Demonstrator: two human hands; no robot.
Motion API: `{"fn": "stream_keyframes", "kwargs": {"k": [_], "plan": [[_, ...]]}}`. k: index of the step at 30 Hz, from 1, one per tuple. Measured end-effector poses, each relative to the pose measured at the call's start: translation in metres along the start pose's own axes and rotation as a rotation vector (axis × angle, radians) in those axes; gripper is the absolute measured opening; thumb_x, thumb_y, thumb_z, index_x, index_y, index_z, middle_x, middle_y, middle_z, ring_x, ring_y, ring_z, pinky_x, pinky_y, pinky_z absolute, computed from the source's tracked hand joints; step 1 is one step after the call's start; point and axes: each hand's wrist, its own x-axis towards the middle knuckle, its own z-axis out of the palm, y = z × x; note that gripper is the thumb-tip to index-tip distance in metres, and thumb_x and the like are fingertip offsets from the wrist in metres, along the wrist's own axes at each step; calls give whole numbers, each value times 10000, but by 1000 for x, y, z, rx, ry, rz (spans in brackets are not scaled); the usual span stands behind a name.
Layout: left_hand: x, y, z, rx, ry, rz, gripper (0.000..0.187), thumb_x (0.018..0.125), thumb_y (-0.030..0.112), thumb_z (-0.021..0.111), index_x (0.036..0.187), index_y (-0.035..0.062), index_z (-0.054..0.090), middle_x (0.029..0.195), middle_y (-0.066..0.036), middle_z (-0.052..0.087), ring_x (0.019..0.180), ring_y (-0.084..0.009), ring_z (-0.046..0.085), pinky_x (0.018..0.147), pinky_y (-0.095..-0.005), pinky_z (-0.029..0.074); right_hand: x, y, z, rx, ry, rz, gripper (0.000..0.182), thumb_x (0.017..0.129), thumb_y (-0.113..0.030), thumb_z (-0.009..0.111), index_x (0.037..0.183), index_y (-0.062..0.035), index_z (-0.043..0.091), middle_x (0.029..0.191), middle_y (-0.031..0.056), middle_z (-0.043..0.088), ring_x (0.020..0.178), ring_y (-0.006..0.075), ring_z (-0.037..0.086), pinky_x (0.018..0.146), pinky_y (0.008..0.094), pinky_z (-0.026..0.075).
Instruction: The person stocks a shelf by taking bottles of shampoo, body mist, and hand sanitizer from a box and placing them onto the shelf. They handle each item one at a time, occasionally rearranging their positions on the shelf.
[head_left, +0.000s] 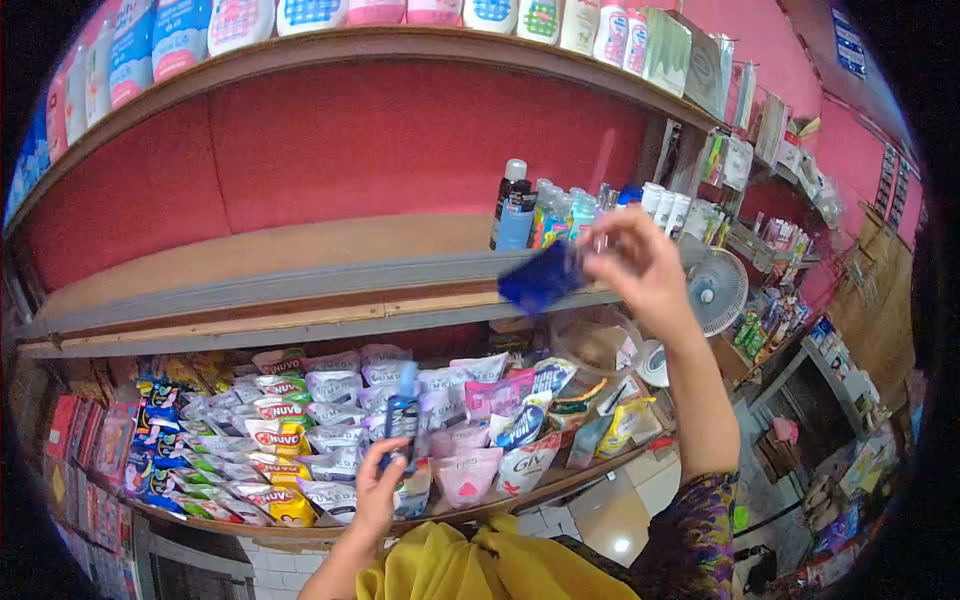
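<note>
My left hand (378, 485) is closed around a slim dark blue bottle (403, 422) with a light blue top, held upright in front of the lower shelf. My right hand (645, 275) is raised at the middle shelf, its fingers pinched on a dark blue object (540, 278). Motion blurs that object, and I cannot make out its exact kind. Just behind it on the middle shelf stand several small bottles (575, 215), a black can with a white cap (515, 190) and white-capped containers (665, 205).
Refill pouches (470, 475) fill the lower shelf in rows. A clear round tub (597, 345) sits at its right. Large bottles (240, 25) line the upper shelf (400, 42). A fan (715, 290) and more stocked shelves stand to the right.
</note>
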Motion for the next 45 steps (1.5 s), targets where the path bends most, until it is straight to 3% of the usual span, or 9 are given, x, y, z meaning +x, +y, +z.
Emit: {"fn": "stream_keyframes", "kwargs": {"k": [3,6,17,27,30,33,36,43,45], "plan": [[-10,-2,-12,-98,65,-3,202,902,61,525,1096,5,531,1011,-95,555,939,-226,607,793,-359,540,49,25,-22,-252,24,-166,251,797,-80,680,1005,-67,539,961,1,583,908,80,557,713,216,420],[-22,-12,-25,-114,61,54,234,899,61,525,1126,14,492,1012,-131,580,920,-266,626,793,-381,537,84,76,-22,-98,12,-91,294,762,-37,694,1009,-48,535,928,3,582,863,81,555,742,238,444],[-21,-14,-35,-125,162,-3,611,852,61,586,1378,57,277,1166,-182,549,977,-249,611,881,-359,467,113,153,-13,-467,-402,73,272,720,41,701,942,-31,562,784,-5,581,776,80,548,709,255,446],[-10,-22,-38,-104,136,-60,636,845,59,601,1386,50,265,1196,-175,539,994,-245,612,880,-351,473,115,152,-5,-631,-366,63,360,614,-48,787,934,-61,622,809,84,640,786,210,619,706,342,483],[-8,-19,-38,-115,121,-71,636,848,68,607,1385,50,266,1196,-172,541,996,-249,614,875,-348,477,113,146,-1,-706,-347,-18,353,635,28,749,952,-55,619,882,36,589,678,122,541,625,276,457],[-8,-20,-39,-115,101,-73,633,853,77,609,1384,50,267,1197,-170,540,996,-245,614,874,-345,477,113,148,0,-675,-317,-17,365,629,25,751,961,-58,623,919,51,581,657,135,532,614,276,459],[-7,-23,-43,-103,82,-72,631,854,74,605,1385,52,266,1206,-167,537,1016,-234,601,889,-343,465,113,141,-2,-709,-270,11,356,603,-24,775,928,-64,636,884,94,608,838,241,624,737,350,499],[8,-13,-38,-120,14,-82,650,850,51,588,1400,58,240,1234,-165,524,1086,-237,556,958,-362,407,107,91,2,-488,-71,-71,200,740,-84,716,920,-30,646,868,45,622,714,116,597,673,265,484],[22,2,-25,-166,-77,-66,672,857,62,594,1412,69,213,1260,-182,502,1086,-245,556,959,-366,404,93,63,29,-290,-189,-9,184,799,-138,689,940,-25,653,892,33,654,755,83,583,683,237,471]]}}
